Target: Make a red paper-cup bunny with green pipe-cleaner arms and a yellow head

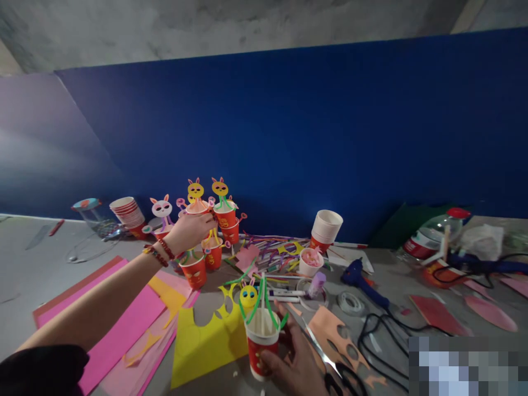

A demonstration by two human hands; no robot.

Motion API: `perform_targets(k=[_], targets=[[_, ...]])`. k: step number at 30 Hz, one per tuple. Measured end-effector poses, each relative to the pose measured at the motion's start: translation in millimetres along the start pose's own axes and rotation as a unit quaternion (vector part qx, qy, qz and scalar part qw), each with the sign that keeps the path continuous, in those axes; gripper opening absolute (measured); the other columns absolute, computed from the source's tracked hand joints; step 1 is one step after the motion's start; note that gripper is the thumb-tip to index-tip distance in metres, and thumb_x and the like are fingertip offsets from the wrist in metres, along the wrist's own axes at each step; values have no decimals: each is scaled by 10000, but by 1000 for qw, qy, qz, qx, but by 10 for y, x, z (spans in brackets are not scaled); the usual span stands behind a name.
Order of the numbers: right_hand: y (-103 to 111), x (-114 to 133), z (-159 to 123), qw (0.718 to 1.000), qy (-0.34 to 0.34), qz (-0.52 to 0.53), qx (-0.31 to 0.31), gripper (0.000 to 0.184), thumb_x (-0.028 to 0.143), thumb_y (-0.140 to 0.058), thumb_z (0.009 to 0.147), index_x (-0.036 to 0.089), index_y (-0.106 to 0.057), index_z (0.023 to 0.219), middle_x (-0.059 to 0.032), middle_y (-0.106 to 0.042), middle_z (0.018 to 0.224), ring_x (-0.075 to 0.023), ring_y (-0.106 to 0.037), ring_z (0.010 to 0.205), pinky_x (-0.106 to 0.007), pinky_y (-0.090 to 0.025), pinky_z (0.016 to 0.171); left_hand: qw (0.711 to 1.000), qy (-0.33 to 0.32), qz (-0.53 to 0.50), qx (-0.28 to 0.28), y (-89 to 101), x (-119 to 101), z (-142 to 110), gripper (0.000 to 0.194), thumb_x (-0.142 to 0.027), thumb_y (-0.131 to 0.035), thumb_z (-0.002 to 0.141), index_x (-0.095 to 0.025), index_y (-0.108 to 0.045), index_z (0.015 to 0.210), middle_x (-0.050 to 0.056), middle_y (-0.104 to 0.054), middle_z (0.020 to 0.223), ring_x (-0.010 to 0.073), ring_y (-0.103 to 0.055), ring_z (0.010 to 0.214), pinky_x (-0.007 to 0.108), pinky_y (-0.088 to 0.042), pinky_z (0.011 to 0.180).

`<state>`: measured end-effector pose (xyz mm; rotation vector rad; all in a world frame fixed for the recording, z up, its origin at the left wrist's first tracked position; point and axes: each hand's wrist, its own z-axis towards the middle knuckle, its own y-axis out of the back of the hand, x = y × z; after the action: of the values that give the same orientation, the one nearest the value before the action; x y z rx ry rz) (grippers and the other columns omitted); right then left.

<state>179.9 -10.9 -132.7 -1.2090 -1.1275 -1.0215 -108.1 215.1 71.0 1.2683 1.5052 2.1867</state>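
My left hand (pixel 190 231) reaches far out over the table with its fingers closed on a red paper cup (pixel 198 208) topped by a yellow bunny face, held among a cluster of finished bunny cups (pixel 223 212). Close to me, my right hand (pixel 295 360) grips another red cup (pixel 259 349) from its right side. That cup has a yellow bunny head (pixel 248 295), green pipe cleaners and a white stick standing in it.
Pink and yellow paper sheets (pixel 136 324) lie at the left. Stacked cups (pixel 326 226), a blue glue gun (pixel 358 276) with black cord, tape rolls, markers, scissors (pixel 330 368) and a plastic bottle (pixel 433 234) crowd the right. A blue wall panel backs the table.
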Motion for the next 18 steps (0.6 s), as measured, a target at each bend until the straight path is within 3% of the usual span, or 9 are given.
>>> perform_targets(k=[11, 18], targets=[[0, 74, 28, 999, 21, -30, -9, 866, 569, -795, 787, 273, -415, 1506, -150, -682, 1334, -322, -724, 1089, -452, -577, 940, 999, 23, 1, -35, -5, 11, -81, 181, -60, -540, 926, -154, -665, 1017, 113, -650, 1009, 252, -637, 920, 340, -478, 687], [-3, 13, 26, 999, 15, -43, -16, 894, 563, -787, 793, 264, -398, 1541, -141, -669, 1353, -308, -711, 1121, -418, -573, 959, 998, 16, -5, -65, 137, -21, -59, 171, -119, -535, 950, -172, -697, 963, 149, -640, 1152, 307, -565, 1142, 450, -473, 967]])
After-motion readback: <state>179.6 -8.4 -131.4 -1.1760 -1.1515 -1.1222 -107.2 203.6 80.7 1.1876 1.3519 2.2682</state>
